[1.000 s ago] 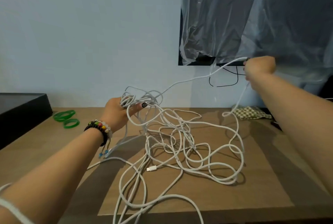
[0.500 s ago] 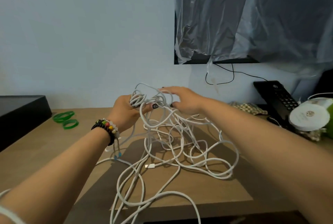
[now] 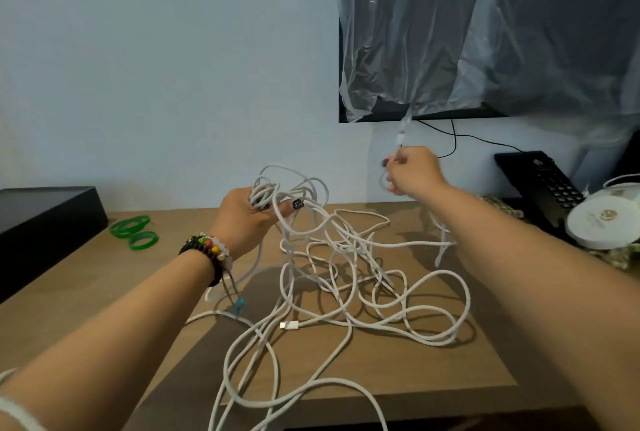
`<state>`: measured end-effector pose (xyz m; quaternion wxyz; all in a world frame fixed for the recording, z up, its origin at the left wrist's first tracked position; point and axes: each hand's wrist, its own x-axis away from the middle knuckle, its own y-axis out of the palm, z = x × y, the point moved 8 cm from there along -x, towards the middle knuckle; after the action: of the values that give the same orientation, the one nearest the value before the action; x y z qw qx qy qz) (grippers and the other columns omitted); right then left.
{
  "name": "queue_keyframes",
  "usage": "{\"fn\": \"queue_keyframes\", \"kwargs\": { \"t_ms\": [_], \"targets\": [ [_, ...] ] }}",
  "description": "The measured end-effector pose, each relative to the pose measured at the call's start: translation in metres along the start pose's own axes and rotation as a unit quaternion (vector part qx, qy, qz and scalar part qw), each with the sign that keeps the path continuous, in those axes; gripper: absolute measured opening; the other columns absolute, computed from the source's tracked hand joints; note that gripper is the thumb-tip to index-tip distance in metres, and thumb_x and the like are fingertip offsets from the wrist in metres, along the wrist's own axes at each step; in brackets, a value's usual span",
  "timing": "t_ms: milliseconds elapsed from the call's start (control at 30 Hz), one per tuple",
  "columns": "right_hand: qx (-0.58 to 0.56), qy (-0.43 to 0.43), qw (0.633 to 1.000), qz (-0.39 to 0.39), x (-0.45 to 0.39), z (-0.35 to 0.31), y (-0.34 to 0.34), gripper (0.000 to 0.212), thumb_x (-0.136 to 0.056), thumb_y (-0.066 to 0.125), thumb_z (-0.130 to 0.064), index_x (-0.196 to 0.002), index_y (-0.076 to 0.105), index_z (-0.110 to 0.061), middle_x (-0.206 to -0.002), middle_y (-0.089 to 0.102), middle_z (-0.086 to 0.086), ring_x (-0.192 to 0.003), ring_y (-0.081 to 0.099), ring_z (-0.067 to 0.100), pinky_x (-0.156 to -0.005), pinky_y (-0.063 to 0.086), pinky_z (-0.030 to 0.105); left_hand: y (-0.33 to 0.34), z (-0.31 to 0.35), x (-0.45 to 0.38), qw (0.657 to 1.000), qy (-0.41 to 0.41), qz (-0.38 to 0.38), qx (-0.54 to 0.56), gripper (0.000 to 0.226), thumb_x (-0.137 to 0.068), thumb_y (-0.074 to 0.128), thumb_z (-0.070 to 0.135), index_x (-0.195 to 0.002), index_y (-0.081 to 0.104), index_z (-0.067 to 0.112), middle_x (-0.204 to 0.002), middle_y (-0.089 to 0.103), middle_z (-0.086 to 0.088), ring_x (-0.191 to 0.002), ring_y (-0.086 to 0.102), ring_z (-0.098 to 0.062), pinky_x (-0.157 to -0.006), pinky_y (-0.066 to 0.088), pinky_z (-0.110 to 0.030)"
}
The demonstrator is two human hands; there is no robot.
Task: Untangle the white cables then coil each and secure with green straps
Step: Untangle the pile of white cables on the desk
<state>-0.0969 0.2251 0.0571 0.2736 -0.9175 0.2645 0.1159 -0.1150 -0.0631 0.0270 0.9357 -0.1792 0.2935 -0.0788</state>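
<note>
Cables (image 3: pixel 346 268) tangled mid-frame; left hand (image 3: pixel 247 216) gripping a bunch, right hand (image 3: pixel 412 171) pinching one end (blurred), straps (image 3: pixel 133 231) left.

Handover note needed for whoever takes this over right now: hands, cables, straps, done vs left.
Left hand: grips a bunch of cable loops above the desk.
Right hand: raised, grip closed on one strand, blurred.
White cables: one tangle on the desk, some trailing off the front edge; a plug lies loose.
Green straps: far left, untouched.
Done: nothing coiled.
Left: untangle, coil, strap.
</note>
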Motion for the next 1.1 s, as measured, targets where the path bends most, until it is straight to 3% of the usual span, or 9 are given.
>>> {"fn": "queue_keyframes", "kwargs": {
  "t_ms": [100, 200, 267, 333, 433, 533, 833, 933, 1100],
  "targets": [
    [-0.087, 0.012, 0.991, 0.104, 0.018, 0.007, -0.045, 0.023, -0.094, 0.043, -0.002, -0.099, 0.065, -0.003, -0.066, 0.063, 0.008, -0.042, 0.062, 0.010, -0.044, 0.048, 0.020, 0.007, -0.021, -0.006, 0.997, -0.056, 0.013, -0.041, 0.035, -0.081, 0.076, 0.035, -0.056, 0.061, 0.016, -0.050, 0.049, 0.004, -0.043, 0.038, -0.004, -0.044, 0.033, -0.019],
    [-0.056, -0.107, 0.983, 0.137, 0.076, -0.006, -0.065, 0.017, -0.095, 0.048, -0.011, -0.096, 0.063, -0.019, -0.078, 0.071, -0.002, -0.068, 0.070, 0.006, -0.062, 0.051, 0.025, 0.017, -0.041, -0.016, 0.992, -0.108, 0.039, -0.057, 0.046, -0.081, 0.075, 0.042, -0.058, 0.054, 0.008, -0.049, 0.044, -0.001, -0.045, 0.037, -0.013, -0.047, 0.030, -0.025],
    [0.065, -0.188, 0.979, 0.052, 0.126, -0.014, -0.043, 0.017, -0.092, 0.058, -0.021, -0.108, 0.061, -0.025, -0.099, 0.071, -0.010, -0.085, 0.067, 0.004, -0.071, 0.048, 0.016, 0.029, -0.050, -0.022, 0.989, -0.128, 0.052, -0.051, 0.045, -0.083, 0.074, 0.038, -0.054, 0.049, 0.014, -0.046, 0.044, 0.002, -0.042, 0.040, -0.009, -0.044, 0.031, -0.023],
    [0.197, -0.210, 0.952, -0.108, 0.167, -0.006, 0.004, 0.047, -0.087, 0.063, -0.040, -0.131, 0.048, -0.033, -0.132, 0.056, -0.013, -0.116, 0.053, 0.004, -0.095, 0.036, 0.009, 0.048, -0.058, -0.027, 0.987, -0.143, 0.045, -0.054, 0.045, -0.084, 0.073, 0.039, -0.056, 0.048, 0.013, -0.050, 0.046, -0.001, -0.046, 0.042, -0.013, -0.040, 0.031, -0.022],
    [0.295, -0.170, 0.908, -0.242, 0.191, 0.029, 0.056, 0.077, -0.086, 0.055, -0.060, -0.150, 0.019, -0.038, -0.158, 0.018, -0.014, -0.146, 0.010, 0.006, -0.115, 0.012, 0.026, 0.079, -0.064, -0.031, 0.982, -0.173, 0.012, -0.076, 0.057, -0.081, 0.071, 0.050, -0.056, 0.036, 0.013, -0.048, 0.036, -0.003, -0.041, 0.032, -0.015, -0.033, 0.023, -0.021],
    [0.283, -0.122, 0.919, -0.248, 0.169, 0.050, 0.071, 0.072, -0.091, 0.048, -0.061, -0.151, 0.021, -0.033, -0.159, 0.022, -0.008, -0.147, 0.013, 0.011, -0.117, 0.017, 0.032, 0.099, -0.063, -0.038, 0.975, -0.176, -0.041, -0.131, 0.063, -0.082, 0.069, 0.054, -0.054, 0.028, 0.015, -0.045, 0.027, -0.001, -0.039, 0.024, -0.015, -0.034, 0.017, -0.022],
    [0.346, -0.016, 0.929, -0.134, 0.048, 0.115, 0.078, 0.058, -0.088, 0.045, -0.063, -0.125, 0.055, -0.020, -0.129, 0.059, 0.012, -0.119, 0.054, 0.032, -0.097, 0.045, 0.041, 0.063, -0.067, -0.035, 0.946, -0.178, -0.055, -0.265, 0.056, -0.089, 0.063, 0.048, -0.056, 0.036, 0.012, -0.056, 0.035, 0.003, -0.055, 0.042, -0.021, -0.050, 0.034, -0.031],
    [0.365, 0.011, 0.925, -0.109, 0.036, 0.113, 0.078, 0.053, -0.091, 0.044, -0.058, -0.123, 0.055, -0.017, -0.126, 0.060, 0.015, -0.117, 0.054, 0.034, -0.093, 0.044, 0.041, 0.059, -0.053, -0.020, 0.925, -0.115, -0.091, -0.351, 0.052, -0.091, 0.061, 0.047, -0.058, 0.037, 0.013, -0.056, 0.039, -0.002, -0.064, 0.047, -0.026, -0.057, 0.036, -0.039],
    [0.343, -0.013, 0.928, -0.144, 0.059, 0.088, 0.077, 0.055, -0.090, 0.051, -0.035, -0.142, 0.040, -0.020, -0.140, 0.050, 0.011, -0.131, 0.040, 0.032, -0.105, 0.038, 0.043, 0.060, -0.056, 0.013, 0.899, -0.075, -0.144, -0.407, 0.037, -0.093, 0.061, 0.041, -0.073, 0.049, 0.012, -0.071, 0.051, -0.002, -0.073, 0.052, -0.023, -0.063, 0.035, -0.030]
  ]
}}
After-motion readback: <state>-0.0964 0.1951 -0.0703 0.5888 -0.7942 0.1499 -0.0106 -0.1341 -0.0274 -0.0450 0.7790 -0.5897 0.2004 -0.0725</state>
